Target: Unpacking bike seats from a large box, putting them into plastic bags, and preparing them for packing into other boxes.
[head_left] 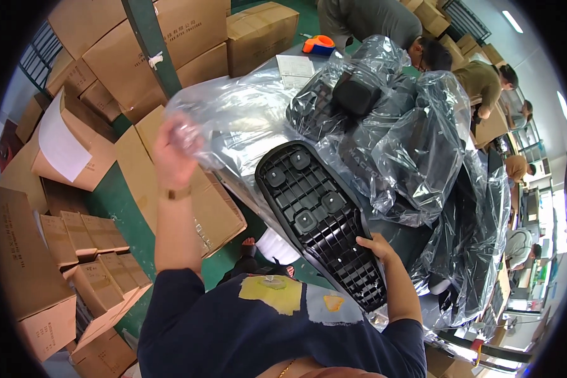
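Observation:
A long black plastic panel (pixel 331 206), like the underside of a seat, lies slanted in front of me. Its ribbed grid face is turned up, with square raised pads at the wide far end. My right hand (pixel 378 247) grips its right edge near the narrow end, thumb on top. Off to the left, my raised left hand (pixel 179 151) is closed on a bunched part of a clear plastic bag (pixel 233 110); hand and film are partly blurred there. The bag spreads over the table to the panel's far side.
Plastic-wrapped black parts (pixel 390 132) are heaped to the right. An orange tape dispenser (pixel 319 45) and a paper sheet (pixel 295 68) lie at the far end. Cardboard boxes (pixel 101 280) crowd the left, beside a green post (pixel 154 47). Several people work beyond.

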`<state>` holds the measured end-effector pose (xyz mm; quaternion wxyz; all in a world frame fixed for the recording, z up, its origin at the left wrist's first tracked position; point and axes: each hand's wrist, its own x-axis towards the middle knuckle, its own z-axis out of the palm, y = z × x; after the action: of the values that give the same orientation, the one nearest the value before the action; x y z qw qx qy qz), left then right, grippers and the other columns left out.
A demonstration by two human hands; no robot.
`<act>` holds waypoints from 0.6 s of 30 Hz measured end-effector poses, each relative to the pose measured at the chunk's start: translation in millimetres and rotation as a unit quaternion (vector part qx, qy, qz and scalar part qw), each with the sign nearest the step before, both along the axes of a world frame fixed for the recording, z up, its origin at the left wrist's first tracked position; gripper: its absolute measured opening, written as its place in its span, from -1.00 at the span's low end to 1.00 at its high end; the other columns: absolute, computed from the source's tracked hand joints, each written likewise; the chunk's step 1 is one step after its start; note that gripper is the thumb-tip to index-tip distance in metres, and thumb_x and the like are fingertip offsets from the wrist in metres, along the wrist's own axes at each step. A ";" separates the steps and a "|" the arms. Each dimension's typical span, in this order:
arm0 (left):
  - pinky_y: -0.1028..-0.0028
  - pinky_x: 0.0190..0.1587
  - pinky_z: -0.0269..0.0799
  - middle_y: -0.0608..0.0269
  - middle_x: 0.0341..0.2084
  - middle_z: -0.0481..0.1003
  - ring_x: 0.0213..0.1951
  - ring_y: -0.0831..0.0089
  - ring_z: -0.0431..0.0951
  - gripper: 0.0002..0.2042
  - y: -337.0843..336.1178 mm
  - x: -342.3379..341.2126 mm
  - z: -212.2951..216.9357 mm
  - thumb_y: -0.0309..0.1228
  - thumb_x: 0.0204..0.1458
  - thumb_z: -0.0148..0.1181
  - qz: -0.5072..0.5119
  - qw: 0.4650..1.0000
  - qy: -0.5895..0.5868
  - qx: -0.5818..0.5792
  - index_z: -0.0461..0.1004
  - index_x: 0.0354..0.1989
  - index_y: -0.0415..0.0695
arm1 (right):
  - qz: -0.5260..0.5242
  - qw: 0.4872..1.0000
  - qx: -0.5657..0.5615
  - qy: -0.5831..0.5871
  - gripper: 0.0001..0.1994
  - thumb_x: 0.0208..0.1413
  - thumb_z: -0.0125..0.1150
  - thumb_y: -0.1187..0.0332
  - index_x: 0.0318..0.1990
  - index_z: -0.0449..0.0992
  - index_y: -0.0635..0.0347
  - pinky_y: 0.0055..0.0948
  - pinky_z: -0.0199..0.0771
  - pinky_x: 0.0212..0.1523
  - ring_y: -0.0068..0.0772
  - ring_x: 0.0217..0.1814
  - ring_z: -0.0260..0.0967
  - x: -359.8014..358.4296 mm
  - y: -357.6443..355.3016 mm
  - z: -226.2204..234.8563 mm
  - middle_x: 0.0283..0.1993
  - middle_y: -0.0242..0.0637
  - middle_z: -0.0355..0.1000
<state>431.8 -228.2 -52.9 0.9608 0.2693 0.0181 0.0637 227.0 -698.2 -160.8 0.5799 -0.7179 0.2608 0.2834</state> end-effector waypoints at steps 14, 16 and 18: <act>0.61 -0.28 0.34 0.36 -0.37 0.47 -0.32 0.61 0.44 -0.82 -61.9 -98.1 -51.4 -0.49 0.01 0.18 -0.229 0.835 -0.068 0.495 0.50 -0.20 -0.21 | 0.101 0.916 -0.090 -0.379 -0.43 -0.18 0.40 0.28 0.05 0.38 0.20 -0.47 0.45 -0.24 -0.44 -0.21 0.47 79.7 149.3 82.3 -0.21 -0.13 0.49; 0.61 -0.30 0.32 0.36 -0.39 0.47 -0.34 0.62 0.43 -0.82 -89.4 -109.8 -66.1 -0.47 0.02 0.17 -0.267 0.840 -0.063 0.468 0.50 -0.20 -0.22 | 0.171 0.914 -0.057 -0.364 -0.34 -0.23 0.44 0.27 0.11 0.32 0.17 -0.49 0.44 -0.25 -0.46 -0.21 0.46 90.2 185.2 88.6 -0.21 -0.13 0.49; 0.57 -0.31 0.36 0.37 -0.49 0.43 -0.38 0.62 0.42 -0.90 -96.9 -114.0 -78.7 -0.45 0.10 0.07 -0.328 0.875 0.022 0.354 0.48 -0.34 -0.20 | 0.233 0.890 -0.113 -0.376 -0.42 -0.23 0.44 0.31 0.04 0.39 0.15 -0.56 0.41 -0.32 -0.52 -0.31 0.45 102.2 203.7 79.5 -0.33 -0.22 0.49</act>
<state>317.8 -325.0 -131.6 0.7662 0.5835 -0.0735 -0.2589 329.2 -494.5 -81.4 0.4666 -0.8718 -0.1211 0.0875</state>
